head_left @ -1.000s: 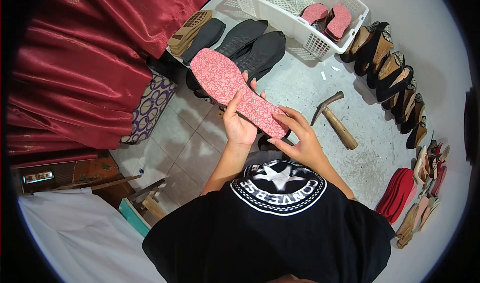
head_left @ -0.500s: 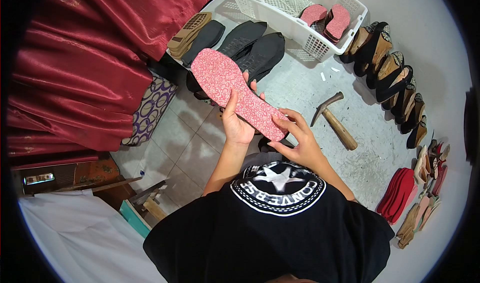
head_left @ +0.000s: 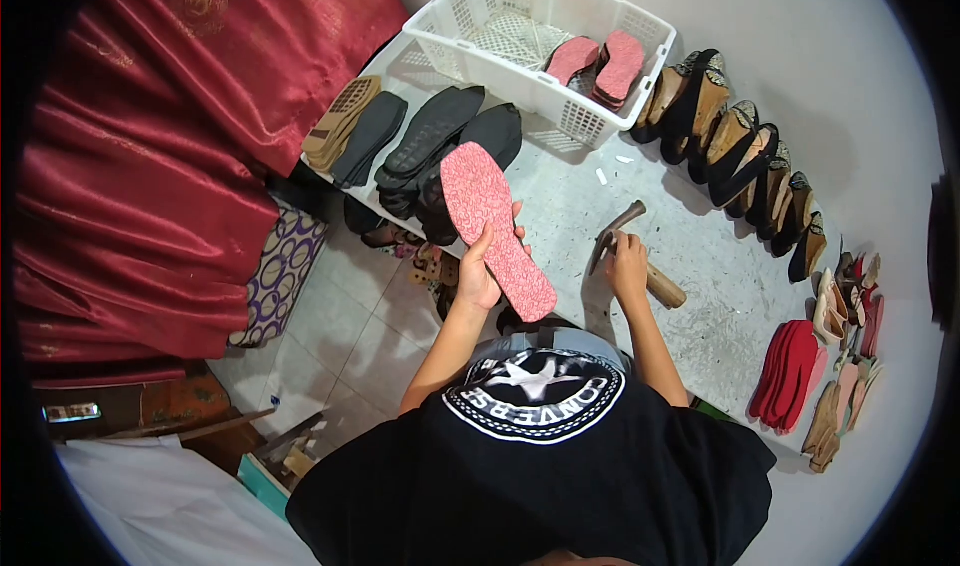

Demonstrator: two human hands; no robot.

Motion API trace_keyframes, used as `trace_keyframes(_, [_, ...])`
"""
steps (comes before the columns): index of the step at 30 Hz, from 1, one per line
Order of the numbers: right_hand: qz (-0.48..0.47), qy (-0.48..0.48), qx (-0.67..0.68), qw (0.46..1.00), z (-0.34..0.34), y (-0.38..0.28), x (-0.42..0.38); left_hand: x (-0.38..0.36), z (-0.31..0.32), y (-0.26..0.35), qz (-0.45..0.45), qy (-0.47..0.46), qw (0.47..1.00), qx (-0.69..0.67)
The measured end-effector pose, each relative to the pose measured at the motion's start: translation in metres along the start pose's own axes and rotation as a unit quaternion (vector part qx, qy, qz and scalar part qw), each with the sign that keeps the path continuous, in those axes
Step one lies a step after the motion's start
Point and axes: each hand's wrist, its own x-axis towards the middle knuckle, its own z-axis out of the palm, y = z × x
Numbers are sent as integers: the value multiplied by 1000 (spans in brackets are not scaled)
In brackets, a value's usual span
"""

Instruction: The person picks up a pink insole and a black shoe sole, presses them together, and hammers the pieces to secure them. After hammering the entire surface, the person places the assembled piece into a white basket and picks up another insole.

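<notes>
A pink patterned shoe insole (head_left: pixel 490 221) is gripped in my left hand (head_left: pixel 478 278), the thumb across its face and fingertips showing at its far edge. It is tilted up above the table's near edge. My right hand (head_left: pixel 628 266) is closed around the hammer (head_left: pixel 664 284) near its head, covering part of the wooden handle. The hammer lies on the grey table (head_left: pixel 560 211). Behind the insole sit several black shoe soles (head_left: pixel 435 136), partly hidden by it.
A white plastic crate (head_left: pixel 500 66) holds pink insoles (head_left: pixel 622 64). Wedge sandals (head_left: pixel 735 144) line the wall. Red sole pieces (head_left: pixel 786 376) and other shoe parts (head_left: pixel 826 436) are at the right. Brown soles (head_left: pixel 345 121) lie at the left corner, beside a red curtain (head_left: pixel 180 166).
My right hand has let go of the insole's narrow end and moved right onto the hammer. My left hand still holds the insole, now turned more upright. The view has shifted.
</notes>
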Motion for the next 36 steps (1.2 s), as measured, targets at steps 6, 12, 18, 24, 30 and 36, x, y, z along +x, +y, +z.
trace_keyframes(6, [46,-18,-115,992,22,19,0,3,6,-4,-26,-8,999,27])
trace_keyframes(12, [-10,-53,-105,993,34,40,11,5,11,-5,-29,-6,998,48])
trace_keyframes(18, [-63,63,105,990,9,20,13,2,13,-2,-25,9,995,99])
trace_keyframes(24, [225,-65,569,789,-40,-56,15,5,17,-10,33,88,982,167])
trace_keyframes(30, [10,-91,490,867,-71,-100,20,14,41,-7,112,202,957,178])
trace_keyframes(36, [-53,-111,463,878,-87,-137,4,21,62,-3,162,205,950,171])
